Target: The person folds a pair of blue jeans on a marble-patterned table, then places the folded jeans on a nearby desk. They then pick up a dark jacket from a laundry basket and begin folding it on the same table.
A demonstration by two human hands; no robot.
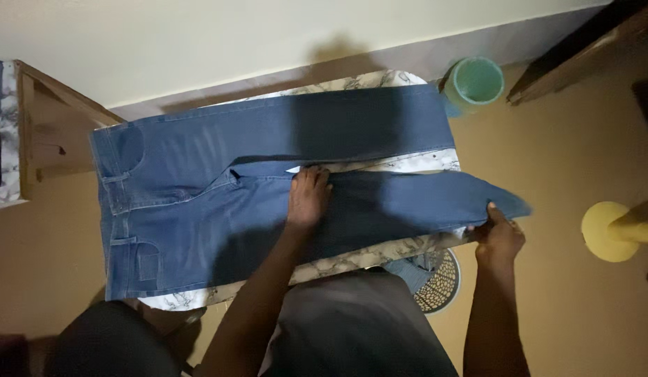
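Note:
A pair of blue jeans [198, 174] lies spread flat across a marble-patterned board [359, 260], waistband to the left, legs running right. My left hand [308, 197] presses flat on the near leg at its middle, fingers apart and pointing away from me. At the near leg's hem, my right hand [498, 234] pinches the cloth and holds it just past the board's right end. The far leg lies straight along the back of the board.
A green bucket [474, 82] stands on the floor at the back right. A yellow round object [609, 230] sits at the right edge. A perforated basket [439, 279] with cloth is under the board. Wooden furniture [44, 132] stands at the left by the wall.

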